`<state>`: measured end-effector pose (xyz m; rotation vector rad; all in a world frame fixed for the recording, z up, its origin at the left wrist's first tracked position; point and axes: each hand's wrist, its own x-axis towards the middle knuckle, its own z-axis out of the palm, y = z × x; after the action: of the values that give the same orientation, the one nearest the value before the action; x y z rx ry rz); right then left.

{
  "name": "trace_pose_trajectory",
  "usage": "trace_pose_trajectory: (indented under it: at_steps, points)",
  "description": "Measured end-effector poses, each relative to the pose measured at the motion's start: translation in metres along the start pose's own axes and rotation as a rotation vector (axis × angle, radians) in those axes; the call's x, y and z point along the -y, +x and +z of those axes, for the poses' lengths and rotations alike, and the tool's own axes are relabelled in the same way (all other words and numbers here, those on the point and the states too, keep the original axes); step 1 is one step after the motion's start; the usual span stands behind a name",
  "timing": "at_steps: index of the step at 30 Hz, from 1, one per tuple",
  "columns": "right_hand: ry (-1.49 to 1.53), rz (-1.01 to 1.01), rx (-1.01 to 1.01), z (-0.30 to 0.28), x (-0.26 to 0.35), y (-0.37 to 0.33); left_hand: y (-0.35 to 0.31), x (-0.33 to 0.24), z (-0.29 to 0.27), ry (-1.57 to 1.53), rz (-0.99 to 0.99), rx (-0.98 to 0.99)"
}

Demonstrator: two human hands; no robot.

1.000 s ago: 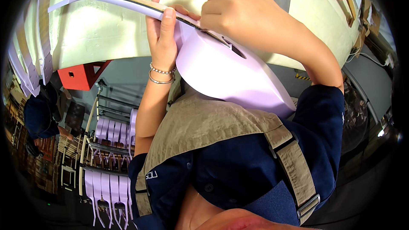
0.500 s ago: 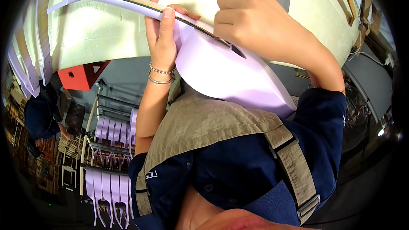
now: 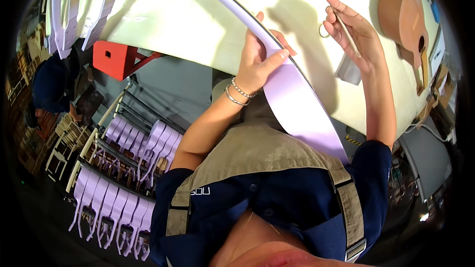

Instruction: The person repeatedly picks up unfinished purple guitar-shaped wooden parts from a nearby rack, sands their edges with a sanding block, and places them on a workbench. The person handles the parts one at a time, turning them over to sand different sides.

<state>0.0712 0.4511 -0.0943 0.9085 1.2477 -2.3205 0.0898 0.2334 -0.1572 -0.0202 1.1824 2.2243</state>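
"Hands?"
"Remotely I see my left hand point(image 3: 261, 64) gripping the guitar point(image 3: 297, 101), one o'clock; right hand point(image 3: 365, 44) apart, two o'clock, holding a stick point(image 3: 348, 33)."
"Risk?"
"If I slacken my left, the guitar could slide."

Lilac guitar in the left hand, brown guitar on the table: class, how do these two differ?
Colour: the lilac guitar is pale purple; the brown guitar is reddish brown. Support: the left hand grips the lilac guitar, while the brown guitar rests on the table. Angle: the brown guitar shows its sound hole; the lilac guitar's is out of sight. Both have curved bodies.
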Motion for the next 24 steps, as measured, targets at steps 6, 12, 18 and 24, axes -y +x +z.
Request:
trace_pose_trajectory:
  at_steps: [6,12,18,24]
  points:
    - [-0.184,-0.223,0.157,0.008,-0.015,0.009,0.0,0.005,0.0,0.085,0.048,-0.006]
    - [-0.618,-0.43,0.323,0.026,-0.015,0.015,0.002,0.0,0.002,0.055,-0.014,-0.047]
    - [-1.041,-0.733,0.489,0.049,-0.008,0.022,0.004,0.002,0.004,-0.046,-0.035,-0.097]
    - [-1.185,-0.832,0.521,0.061,-0.005,0.027,0.003,0.0,0.002,-0.067,-0.101,-0.081]
